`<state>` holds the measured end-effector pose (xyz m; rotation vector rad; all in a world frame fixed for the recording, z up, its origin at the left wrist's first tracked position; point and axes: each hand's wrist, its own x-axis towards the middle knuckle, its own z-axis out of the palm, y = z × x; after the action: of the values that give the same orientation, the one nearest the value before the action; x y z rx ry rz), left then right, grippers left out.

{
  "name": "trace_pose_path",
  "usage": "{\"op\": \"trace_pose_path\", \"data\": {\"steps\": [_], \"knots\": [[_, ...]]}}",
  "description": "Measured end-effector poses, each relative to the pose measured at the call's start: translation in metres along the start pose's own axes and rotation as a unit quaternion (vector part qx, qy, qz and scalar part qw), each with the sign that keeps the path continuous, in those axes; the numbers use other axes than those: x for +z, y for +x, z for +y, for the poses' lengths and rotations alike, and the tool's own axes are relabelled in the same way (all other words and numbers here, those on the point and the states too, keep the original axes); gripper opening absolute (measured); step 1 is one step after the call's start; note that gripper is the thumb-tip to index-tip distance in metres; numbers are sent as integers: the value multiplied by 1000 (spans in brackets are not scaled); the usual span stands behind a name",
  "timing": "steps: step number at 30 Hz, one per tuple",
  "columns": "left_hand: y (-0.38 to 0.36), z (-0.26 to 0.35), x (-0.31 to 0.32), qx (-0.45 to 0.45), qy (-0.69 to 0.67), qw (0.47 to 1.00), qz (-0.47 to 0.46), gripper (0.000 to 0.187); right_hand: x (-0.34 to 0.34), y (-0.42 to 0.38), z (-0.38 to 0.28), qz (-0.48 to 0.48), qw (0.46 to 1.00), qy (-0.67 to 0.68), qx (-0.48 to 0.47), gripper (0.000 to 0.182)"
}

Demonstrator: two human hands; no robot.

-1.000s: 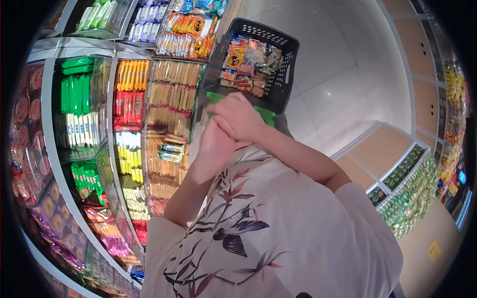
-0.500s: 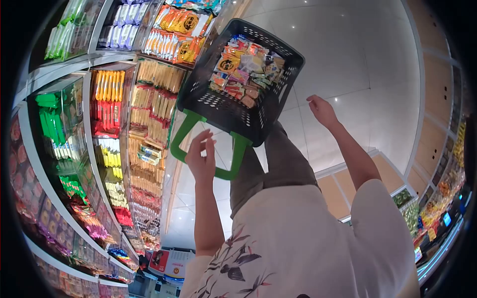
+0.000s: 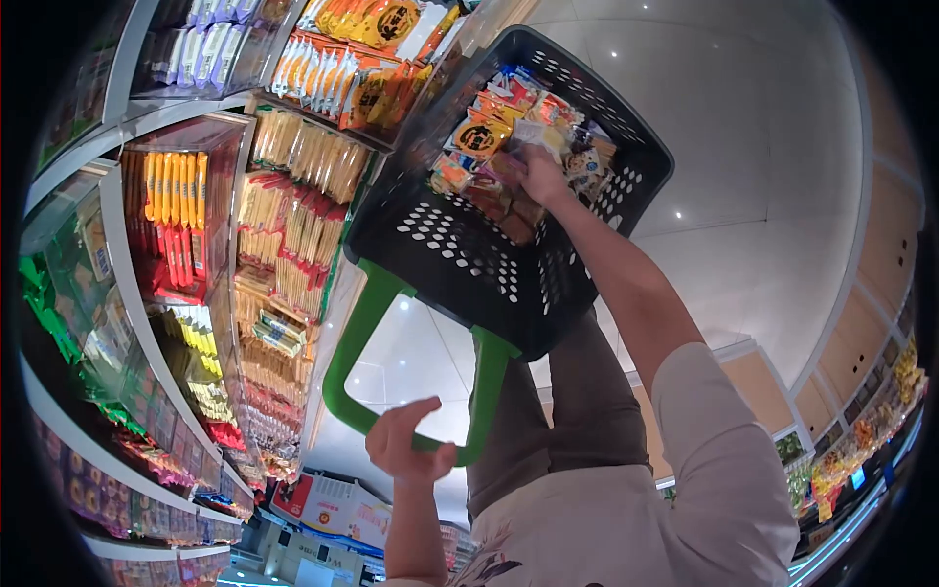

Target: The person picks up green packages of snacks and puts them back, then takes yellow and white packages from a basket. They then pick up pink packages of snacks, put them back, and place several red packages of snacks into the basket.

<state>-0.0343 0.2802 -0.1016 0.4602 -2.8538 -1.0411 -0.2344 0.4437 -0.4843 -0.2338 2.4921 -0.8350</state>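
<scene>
A dark plastic shopping basket [image 3: 452, 256] with a green handle [image 3: 354, 338] stands tilted before my legs. Inside it lies a pile of small snack packets [image 3: 481, 135], among them an orange one with a dark round emblem. My right hand [image 3: 541, 178] reaches into the basket and touches the packets; its fingertips blend into them, so their grip does not show. At the handle's crossbar is my left hand [image 3: 406, 440], thumb and fingers apart, with green showing between them. It overlaps the bar without visibly closing around it.
Shelves on the left hold orange snack bags [image 3: 377, 83], wafer-like packets [image 3: 293, 230], and yellow bars [image 3: 176, 189] in clear bins. Pale tiled floor [image 3: 724, 196] lies beyond the basket. Wooden cabinets [image 3: 851, 323] and more packaged goods line the right.
My right hand has moved from beside the basket down into the packets. The basket and handle appear larger and nearer. My left hand is lower in view, its fingers spread at the handle.
</scene>
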Motion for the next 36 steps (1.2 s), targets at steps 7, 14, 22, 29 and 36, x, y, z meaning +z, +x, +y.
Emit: {"op": "trace_pose_path", "data": {"steps": [7,14,22,29,36], "knots": [[-1,-8,-2,20,2,1000,15,45,27,106,-22,46,988,-142,34,64],[-3,-2,-2,10,17,1000,18,51,39,103,-32,29,964,-264,11,74],[6,-5,-4,26,-23,999,-13,35,33,121,-11,-72,991,-115,-5,70],[6,3,0,20,25,999,-5,35,-38,77,-25,-19,999,-15,24,57],[9,10,0,-5,-19,1000,18,17,-132,-28,-46,-16,905,425,-17,47]]}}
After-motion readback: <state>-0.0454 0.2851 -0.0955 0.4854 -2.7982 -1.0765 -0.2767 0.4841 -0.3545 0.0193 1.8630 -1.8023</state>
